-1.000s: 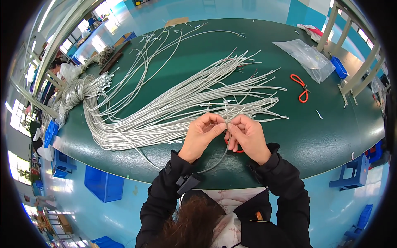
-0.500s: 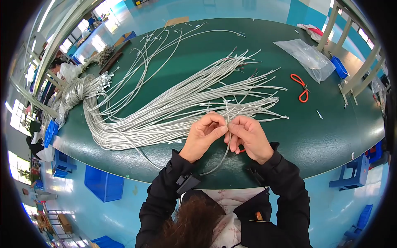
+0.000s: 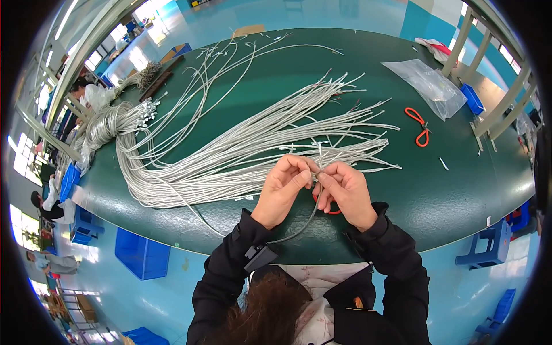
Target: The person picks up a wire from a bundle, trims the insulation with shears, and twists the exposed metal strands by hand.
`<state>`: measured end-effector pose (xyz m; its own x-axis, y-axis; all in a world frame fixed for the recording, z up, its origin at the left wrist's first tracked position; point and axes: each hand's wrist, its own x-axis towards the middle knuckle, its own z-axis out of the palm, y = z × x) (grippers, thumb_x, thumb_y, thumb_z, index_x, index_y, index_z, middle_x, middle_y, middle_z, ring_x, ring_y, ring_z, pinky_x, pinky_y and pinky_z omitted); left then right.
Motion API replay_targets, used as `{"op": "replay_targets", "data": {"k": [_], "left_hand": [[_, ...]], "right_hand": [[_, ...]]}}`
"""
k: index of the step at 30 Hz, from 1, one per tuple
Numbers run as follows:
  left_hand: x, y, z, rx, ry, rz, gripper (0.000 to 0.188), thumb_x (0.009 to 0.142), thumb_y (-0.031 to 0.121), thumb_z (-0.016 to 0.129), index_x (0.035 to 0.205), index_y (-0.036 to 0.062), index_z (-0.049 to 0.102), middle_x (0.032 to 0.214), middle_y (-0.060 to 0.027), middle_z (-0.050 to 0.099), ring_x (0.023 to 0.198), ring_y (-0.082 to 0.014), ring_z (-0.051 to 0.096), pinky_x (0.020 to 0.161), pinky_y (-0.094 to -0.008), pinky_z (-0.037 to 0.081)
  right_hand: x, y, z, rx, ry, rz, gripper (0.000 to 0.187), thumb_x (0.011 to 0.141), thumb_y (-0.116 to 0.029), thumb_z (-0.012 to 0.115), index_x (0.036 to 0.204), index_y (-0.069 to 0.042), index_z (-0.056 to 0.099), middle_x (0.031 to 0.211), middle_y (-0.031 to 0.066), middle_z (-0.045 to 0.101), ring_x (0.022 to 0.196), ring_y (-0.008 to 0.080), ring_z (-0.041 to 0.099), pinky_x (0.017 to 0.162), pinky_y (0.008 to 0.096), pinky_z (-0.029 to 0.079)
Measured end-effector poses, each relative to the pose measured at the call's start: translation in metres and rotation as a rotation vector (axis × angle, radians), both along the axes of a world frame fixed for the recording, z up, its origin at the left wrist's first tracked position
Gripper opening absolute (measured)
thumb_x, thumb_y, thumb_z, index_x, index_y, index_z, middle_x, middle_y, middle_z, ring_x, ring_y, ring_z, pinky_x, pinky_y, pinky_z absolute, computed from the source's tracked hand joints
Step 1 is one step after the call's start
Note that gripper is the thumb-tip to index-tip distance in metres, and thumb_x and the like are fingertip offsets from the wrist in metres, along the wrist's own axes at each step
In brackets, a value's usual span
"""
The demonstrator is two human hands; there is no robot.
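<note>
My left hand point(image 3: 284, 188) and my right hand point(image 3: 349, 192) meet in front of me, each pinching one grey cable point(image 3: 311, 219) with thumb and forefinger. Its tail curves down toward my left sleeve, while a short end with a white tip points away above the fingertips. Exactly what the fingertips cover is hidden. Just beyond them lies a large bundle of similar silvery-grey cables point(image 3: 190, 172), tied in a coil at the left and fanned out toward the right. Under my right hand a red loop handle point(image 3: 335, 212) partly shows.
Red-handled snips point(image 3: 424, 127) lie on the green table point(image 3: 454, 190) at the right. Beyond them are a clear plastic bag point(image 3: 428, 86) and a small blue bin point(image 3: 471, 99). A blue crate point(image 3: 141, 253) and a blue stool point(image 3: 486, 244) stand on the floor. People sit far left.
Both hands keep their pinch on the cable in nearly the same place. The cable's tail has swung slightly left, and more of the red handle shows under my right hand.
</note>
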<state>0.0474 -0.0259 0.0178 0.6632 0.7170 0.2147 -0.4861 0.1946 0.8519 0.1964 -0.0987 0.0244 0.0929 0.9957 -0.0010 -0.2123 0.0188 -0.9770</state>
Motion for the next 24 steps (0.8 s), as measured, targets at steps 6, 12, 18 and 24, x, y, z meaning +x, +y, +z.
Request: {"op": "replay_targets", "data": {"k": [6,12,18,24], "left_hand": [[0.000,0.000,-0.003,-0.053,-0.080,-0.032,0.010,0.092,0.011,0.054,0.098,0.0059,0.047,0.095,-0.0070,0.054,0.080,-0.0116,0.049,0.075,-0.0279,0.041],[-0.005,0.001,0.001,-0.057,0.001,0.028,0.022,0.091,0.013,0.056,0.108,0.0016,0.051,0.088,-0.0044,0.056,0.081,-0.0102,0.051,0.074,-0.0264,0.043],[-0.008,0.001,0.003,0.037,0.200,0.085,0.024,0.087,0.009,0.061,0.109,-0.0015,0.056,0.084,-0.0025,0.057,0.076,-0.0088,0.055,0.069,-0.0223,0.044],[-0.009,0.000,0.007,0.522,0.463,0.381,0.016,0.078,0.001,0.064,0.094,-0.0014,0.064,0.078,-0.0043,0.059,0.067,-0.0086,0.056,0.059,-0.0216,0.044]], "right_hand": [[0.004,0.002,-0.004,-0.020,0.217,0.065,0.011,0.094,-0.010,0.050,0.092,0.000,0.052,0.076,0.0096,0.061,0.052,0.0115,0.058,0.044,0.0195,0.044],[0.001,0.005,-0.001,-0.042,0.253,0.073,0.010,0.095,-0.010,0.048,0.093,-0.001,0.052,0.077,0.0099,0.061,0.050,0.0100,0.055,0.044,0.0192,0.042],[-0.003,0.003,-0.007,0.007,0.000,0.027,0.011,0.093,-0.007,0.052,0.097,0.002,0.055,0.074,0.0074,0.062,0.052,0.0073,0.054,0.046,0.0180,0.042],[-0.008,0.000,-0.001,-0.016,-0.192,-0.039,0.010,0.092,-0.006,0.053,0.093,0.002,0.057,0.070,0.0050,0.061,0.051,0.0048,0.053,0.044,0.0173,0.040]]}}
